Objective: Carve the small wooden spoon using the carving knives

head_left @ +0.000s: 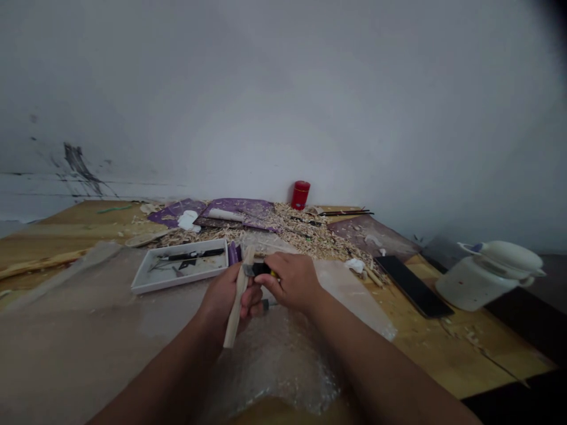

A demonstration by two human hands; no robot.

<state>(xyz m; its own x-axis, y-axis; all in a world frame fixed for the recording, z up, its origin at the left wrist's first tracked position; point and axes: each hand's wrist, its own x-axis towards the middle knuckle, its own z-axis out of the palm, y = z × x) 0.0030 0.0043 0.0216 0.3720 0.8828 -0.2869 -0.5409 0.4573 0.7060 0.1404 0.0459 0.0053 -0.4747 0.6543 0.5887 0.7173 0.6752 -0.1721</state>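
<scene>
Both forearms are bare and reach inward from the lower corners of the view, so that the left hand (221, 295) and the right hand (295, 282) meet close together in front of the body. The left hand is closed in a grip, its palm side turned toward the right hand, its fingers (252, 295) curled on the side nearer that hand. The right hand is also closed, back upward, with its thumb (269, 284) pointing toward the left hand, just above the left fingers; whether they touch cannot be told. The right wrist (316, 300) lies to the right of its hand and nearer the body.
</scene>
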